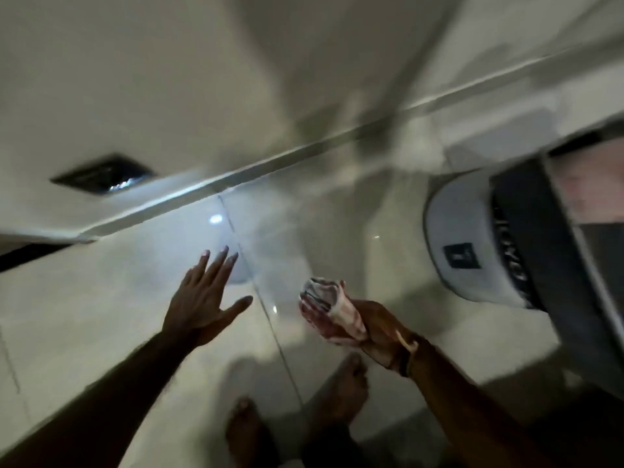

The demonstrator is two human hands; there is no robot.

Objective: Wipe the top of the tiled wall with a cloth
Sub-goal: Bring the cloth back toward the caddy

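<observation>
The picture is tilted and blurred. My left hand (202,298) is stretched out open, fingers spread, over glossy pale tiles (118,315), and holds nothing. My right hand (378,329) is shut on a bunched pink-and-white cloth (324,305), held in the air to the right of the left hand. A pale strip (270,157) runs diagonally across the view, between the glossy tiles and a plain white surface (169,79) above it. Neither hand touches the strip, and the cloth is well short of it.
My bare feet (347,393) stand on the tiles at the bottom. A dark rectangular opening (101,177) sits in the white surface at left. At right is a grey rounded object (472,238) with a dark band, next to a dark panel (580,298).
</observation>
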